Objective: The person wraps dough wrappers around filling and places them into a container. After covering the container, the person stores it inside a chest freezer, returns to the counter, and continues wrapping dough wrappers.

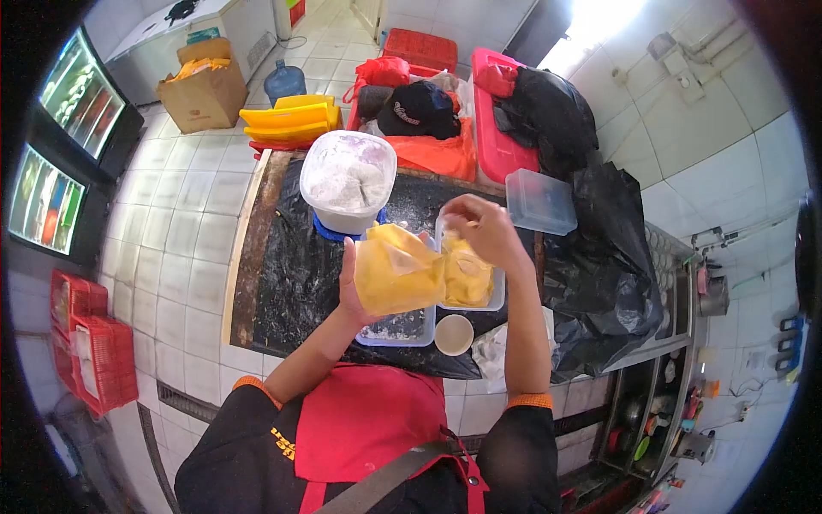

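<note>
Left hand [349, 289] is holding yellow sheets [398, 278], fingers wrapping sides; long edge is running roughly left to right. Right hand [485, 224] is hovering right of sheets, above tub [499, 298], being nearer to yellow pieces [468, 281] inside; whether bent fingers are pinching something, cannot tell. Powder bin [344, 221] is standing beyond.
</note>
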A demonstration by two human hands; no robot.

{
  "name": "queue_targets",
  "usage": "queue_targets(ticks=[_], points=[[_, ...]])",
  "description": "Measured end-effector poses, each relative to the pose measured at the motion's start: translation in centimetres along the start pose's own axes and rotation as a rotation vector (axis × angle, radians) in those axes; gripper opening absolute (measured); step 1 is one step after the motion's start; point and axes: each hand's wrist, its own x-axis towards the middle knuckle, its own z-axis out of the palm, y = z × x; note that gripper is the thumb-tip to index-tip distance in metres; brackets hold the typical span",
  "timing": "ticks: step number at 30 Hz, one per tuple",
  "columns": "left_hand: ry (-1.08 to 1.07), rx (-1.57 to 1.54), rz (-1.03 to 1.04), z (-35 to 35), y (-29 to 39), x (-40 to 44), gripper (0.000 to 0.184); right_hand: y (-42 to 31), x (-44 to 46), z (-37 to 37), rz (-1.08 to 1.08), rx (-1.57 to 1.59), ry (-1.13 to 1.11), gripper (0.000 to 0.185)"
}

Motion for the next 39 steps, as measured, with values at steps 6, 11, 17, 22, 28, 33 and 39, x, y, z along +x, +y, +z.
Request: queue_targets(ticks=[6, 11, 17, 22, 28, 33, 39], points=[[0.103, 0.202, 0.064, -1.6, 1.6, -4.0, 0.085, 18.8, -0.1, 1.0, 0.36, -0.558, 0.039, 0.02], [0.137, 0.324, 0.065, -0.8, 2.6, -5.6, 0.084, 18.8, -2.1, 3.2, 0.408, -0.56, 0.007, 0.02], [0.235, 0.228, 0.176, -1.8, 4.1, -6.1, 0.076, 16.2, -1.8, 1.2, 0.407, -0.449, -0.095, 0.021], [0.303, 0.358, 0.304, -2.1, 5.3, -6.7, 0.068, 10.3, -2.6, -0.4, 0.217, -0.408, 0.066, 0.018], [0.25, 0.352, -0.07, -2.9, 3.0, -4.2, 0.067, -2.3, -4.4, -0.5, 0.117, 0.229, 0.101, 0.019], [0.16, 0.202, -0.119, -4.8, -0.2, -3.8, 0.072, -2.1, -5.3, 5.3, 0.167, 0.354, 0.025, 0.028], [0.487, 0.742, -0.019, -2.0, -1.4, -3.6, 0.05, -0.8, -8.1, 9.3, 0.129, 0.317, 0.179, 0.031]])
